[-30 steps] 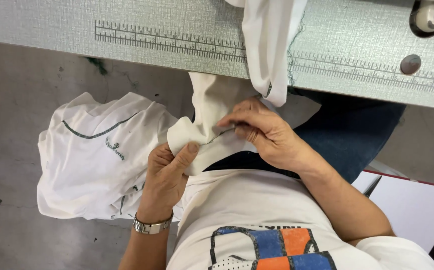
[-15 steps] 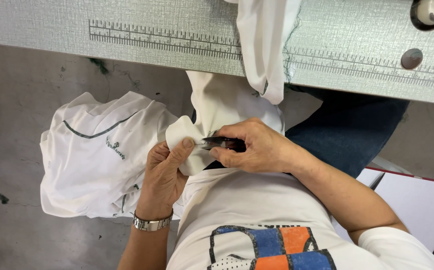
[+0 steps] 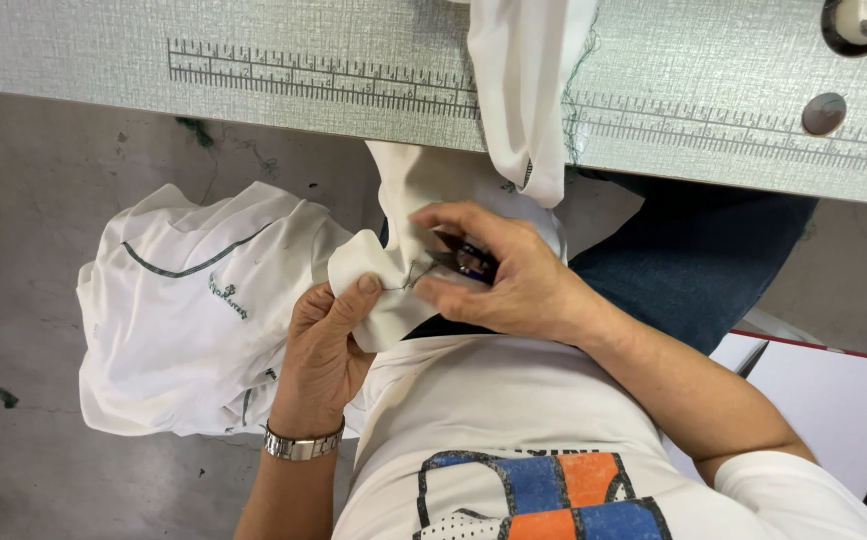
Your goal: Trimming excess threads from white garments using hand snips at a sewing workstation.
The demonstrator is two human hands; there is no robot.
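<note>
A short-sleeved white cotton T-shirt (image 3: 513, 420) with a blue-and-orange block print, blue denim jeans (image 3: 693, 270), and a silver metal link wristwatch (image 3: 298, 445).

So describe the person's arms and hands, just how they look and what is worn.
Both arms are bare below short white sleeves of a T-shirt with a blue and orange print. The left hand has a silver metal wristwatch. The right hand wears nothing visible.

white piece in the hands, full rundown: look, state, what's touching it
The white fabric piece is soft knit-looking cloth with a rounded, curled edge. It is held above the lap, and continues up to the table edge. The left hand pinches it with the thumb on top. The right hand holds a small dark tool at it; a thread shows there.
</note>
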